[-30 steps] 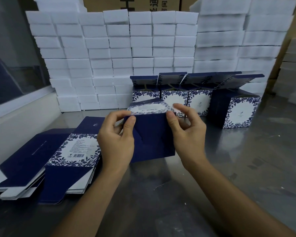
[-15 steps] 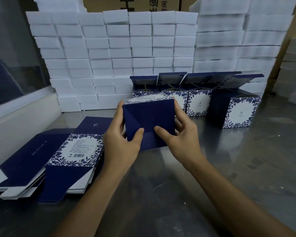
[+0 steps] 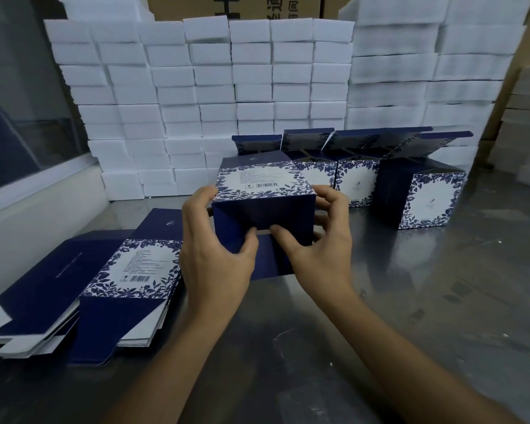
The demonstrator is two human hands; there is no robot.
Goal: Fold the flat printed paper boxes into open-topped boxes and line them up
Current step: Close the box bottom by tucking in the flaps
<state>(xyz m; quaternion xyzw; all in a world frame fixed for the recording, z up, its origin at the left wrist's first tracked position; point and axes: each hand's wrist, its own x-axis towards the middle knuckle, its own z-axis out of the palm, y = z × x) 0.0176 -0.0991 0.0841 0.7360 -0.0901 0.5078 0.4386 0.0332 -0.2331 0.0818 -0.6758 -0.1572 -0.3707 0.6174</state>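
left hand (image 3: 214,255) and right hand (image 3: 318,249) clamp half-folded box (image 3: 262,198) at centre, thumbs pressing bottom flaps. flat stack (image 3: 129,270) at 9 o'clock, folded row (image 3: 410,191) at 2 o'clock. bare steel table (image 3: 441,301) at 4 o'clock.

Box (image 3: 262,191) print too small to read, flats (image 3: 37,304) cut off at 8 o'clock, carton (image 3: 257,7) lettering cropped at 12 o'clock

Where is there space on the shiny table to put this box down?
Bare metal table lies to the right of the right hand, in front of the finished boxes. A smaller gap sits between the flat stack and the white foam blocks. The left side is crowded with flats, and the back is crowded with boxes.
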